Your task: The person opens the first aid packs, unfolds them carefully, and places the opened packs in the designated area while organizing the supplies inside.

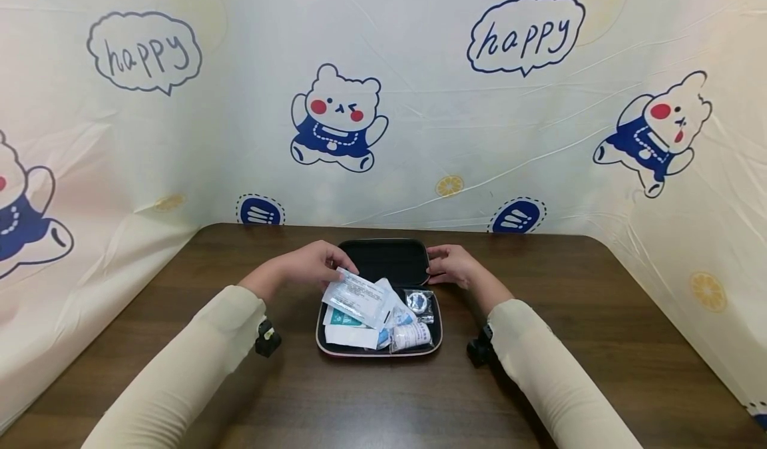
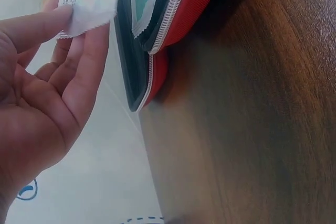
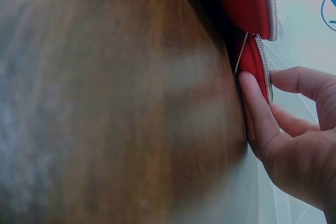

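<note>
Toward the far edge of the table (image 1: 371, 406), a red zippered case (image 1: 380, 354) lies unfolded, its black-lined lid (image 1: 386, 261) laid back behind the filled base. At the lid's right rim, the right hand (image 1: 457, 266) pinches it, fingers on both faces, parted only by the rim's thickness. Over the base's back left corner, the left hand (image 1: 311, 262) pinches the upper corner of a white printed packet (image 1: 357, 298) between thumb and fingers; the packet slants across the other contents. Below it are a teal packet (image 1: 344, 319) and a white strip (image 1: 350, 337); a wrapped white roll (image 1: 411, 336) sits front right, a clear-wrapped round item (image 1: 418, 302) behind it. Wood stretches widely from the case to both side edges; a printed curtain (image 1: 425, 129) rises just beyond the back edge.
</note>
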Motion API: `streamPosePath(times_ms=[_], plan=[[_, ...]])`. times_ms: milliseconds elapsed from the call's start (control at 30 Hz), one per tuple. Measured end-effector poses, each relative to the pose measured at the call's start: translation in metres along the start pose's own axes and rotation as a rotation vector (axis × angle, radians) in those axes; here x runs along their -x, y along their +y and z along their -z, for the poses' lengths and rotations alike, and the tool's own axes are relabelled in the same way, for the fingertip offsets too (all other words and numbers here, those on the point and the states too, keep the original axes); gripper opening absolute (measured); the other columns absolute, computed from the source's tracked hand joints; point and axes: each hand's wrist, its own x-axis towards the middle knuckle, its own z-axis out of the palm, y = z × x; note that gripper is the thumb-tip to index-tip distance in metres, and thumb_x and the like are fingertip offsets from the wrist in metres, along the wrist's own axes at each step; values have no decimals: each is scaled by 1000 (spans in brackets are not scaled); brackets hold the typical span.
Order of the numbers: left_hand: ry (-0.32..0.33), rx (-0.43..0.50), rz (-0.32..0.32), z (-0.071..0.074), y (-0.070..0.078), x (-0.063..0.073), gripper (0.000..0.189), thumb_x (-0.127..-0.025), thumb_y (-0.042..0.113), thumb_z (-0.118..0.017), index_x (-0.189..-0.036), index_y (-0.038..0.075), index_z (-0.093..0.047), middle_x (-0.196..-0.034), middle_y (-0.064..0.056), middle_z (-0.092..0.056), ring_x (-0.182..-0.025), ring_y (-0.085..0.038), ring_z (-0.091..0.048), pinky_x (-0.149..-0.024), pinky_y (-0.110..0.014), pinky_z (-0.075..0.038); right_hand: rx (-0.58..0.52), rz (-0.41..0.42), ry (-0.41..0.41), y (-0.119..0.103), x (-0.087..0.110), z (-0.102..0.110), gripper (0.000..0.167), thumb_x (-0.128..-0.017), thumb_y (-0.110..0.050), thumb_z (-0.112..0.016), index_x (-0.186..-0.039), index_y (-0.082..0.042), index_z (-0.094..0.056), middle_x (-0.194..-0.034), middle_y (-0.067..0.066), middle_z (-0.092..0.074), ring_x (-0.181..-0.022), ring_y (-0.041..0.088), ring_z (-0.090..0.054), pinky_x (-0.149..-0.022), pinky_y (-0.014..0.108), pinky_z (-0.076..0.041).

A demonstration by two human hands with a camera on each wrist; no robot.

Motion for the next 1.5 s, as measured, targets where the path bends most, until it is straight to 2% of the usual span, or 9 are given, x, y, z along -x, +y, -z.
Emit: streamPosePath(times_ms=[333,500,600,833,1033,1200,1333,1500], plan=[[-39,126,46,3,-2,-1,24,-100,7,-54,-121,11,-64,-114,-11,-62,-84,-27,-67,-62,-39,-58,18,-54,29,-5,0,-4,58,-89,11,-56,-143,5,-38,-116,26,-56,-77,21,-64,-81,42,-57],[-24,145,55,1,-3,-2,27,-100,8,-55,-125,10,-63,-113,-12,-59,-83,-28,-66,-61,-38,-58,-4,-63,28,-4,-1,-4,57,-89,11,-56,-143,7,-38,-112,25,-58,-77,21,-65,-81,43,-57],[-4,145,48,0,-5,-2,30,-97,9,-60,-127,9,-63,-114,-13,-57,-85,-28,-65,-63,-39,-58,-13,-72,29,-3,-2,-4,56,-89,11,-56,-142,7,-39,-110,24,-59,-78,21,-65,-79,41,-58],[70,196,20,-2,-8,-3,43,-85,4,-74,-126,12,-65,-113,-15,-55,-90,-28,-65,-70,-40,-59,-17,-86,40,-1,-4,-3,55,-89,10,-56,-141,6,-40,-107,22,-60,-80,21,-64,-75,38,-59],[176,304,10,2,-14,-4,60,-82,0,-76,-137,12,-54,-110,-15,-63,-88,-29,-66,-70,-37,-58,-37,-81,38,-1,-4,-3,55,-88,11,-56,-141,7,-40,-105,20,-60,-81,21,-64,-75,37,-59],[264,353,35,11,-19,-3,47,-84,9,-77,-127,11,-60,-113,-12,-65,-94,-30,-65,-79,-40,-57,-43,-77,41,0,-3,-4,55,-88,11,-56,-141,7,-41,-103,20,-60,-79,21,-64,-75,37,-59],[318,355,20,20,-18,0,39,-86,12,-76,-122,10,-63,-117,-12,-64,-98,-31,-63,-88,-45,-54,-50,-68,41,0,-2,-4,55,-88,12,-56,-140,8,-40,-102,20,-61,-78,21,-64,-76,38,-58],[341,347,2,33,-14,1,37,-88,9,-73,-123,6,-62,-120,-15,-61,-102,-32,-61,-93,-50,-50,-49,-60,40,2,-3,-3,55,-88,12,-55,-141,9,-39,-98,18,-61,-75,19,-65,-75,37,-59]])
